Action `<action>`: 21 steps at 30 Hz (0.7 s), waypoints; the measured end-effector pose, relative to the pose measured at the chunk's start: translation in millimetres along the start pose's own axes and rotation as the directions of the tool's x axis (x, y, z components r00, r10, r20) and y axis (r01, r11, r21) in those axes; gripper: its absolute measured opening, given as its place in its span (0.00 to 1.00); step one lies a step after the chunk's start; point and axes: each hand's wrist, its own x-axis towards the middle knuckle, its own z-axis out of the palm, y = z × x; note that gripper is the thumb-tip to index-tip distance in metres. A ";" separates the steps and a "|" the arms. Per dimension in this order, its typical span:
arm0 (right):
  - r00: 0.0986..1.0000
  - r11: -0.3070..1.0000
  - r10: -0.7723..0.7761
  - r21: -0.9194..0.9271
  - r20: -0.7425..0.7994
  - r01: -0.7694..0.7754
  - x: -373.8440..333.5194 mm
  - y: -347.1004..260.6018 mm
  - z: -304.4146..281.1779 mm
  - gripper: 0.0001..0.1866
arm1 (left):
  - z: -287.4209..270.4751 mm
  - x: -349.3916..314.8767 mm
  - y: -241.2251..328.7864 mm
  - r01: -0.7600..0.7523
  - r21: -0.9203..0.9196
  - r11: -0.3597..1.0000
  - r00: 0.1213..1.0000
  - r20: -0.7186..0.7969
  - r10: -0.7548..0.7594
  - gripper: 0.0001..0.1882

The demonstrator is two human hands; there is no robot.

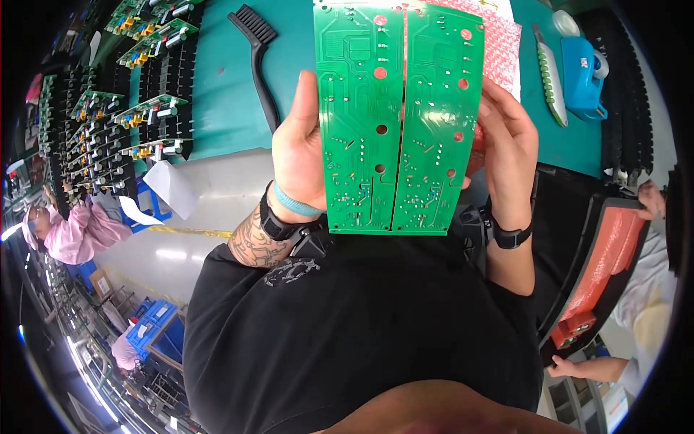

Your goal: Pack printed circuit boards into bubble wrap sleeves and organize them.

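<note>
A green circuit board panel hangs upright in front of me, its soldered side facing me. A narrow slot splits it lengthwise into two halves with pink round dots and several holes. My left hand supports the left edge, thumb pointing up beside it and fingers hidden behind. Along the right edge, my right hand grips with bent fingers, their tips partly hidden. Something red shows behind the board near that palm; I cannot make out what it is.
A black brush lies on the green mat. Racks of populated boards stand left. Red bubble wrap, a white-green knife and a blue tape dispenser lie right. Another person's hands hold a black tray at right.
</note>
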 end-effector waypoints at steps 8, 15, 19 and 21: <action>0.998 0.999 0.037 -0.017 0.054 -0.036 0.4 -4.1 4.2 0.20 | 9.3 -10.2 3.8 -0.044 0.085 0.995 0.999 0.008 0.043 0.36; 0.998 1.000 0.001 -0.007 0.058 0.000 -7.2 0.7 -1.0 0.19 | 5.3 -8.8 1.9 -0.011 0.118 0.993 0.997 0.072 0.002 0.40; 0.988 0.970 -0.119 -0.198 0.103 0.138 -5.8 14.9 4.9 0.18 | -10.3 -19.5 20.0 -0.111 0.152 0.982 0.991 -0.059 0.121 0.36; 0.956 0.895 -0.263 -0.336 0.133 0.293 -5.3 19.6 6.7 0.18 | -15.7 -21.0 22.0 -0.096 0.128 0.987 0.989 -0.103 0.109 0.34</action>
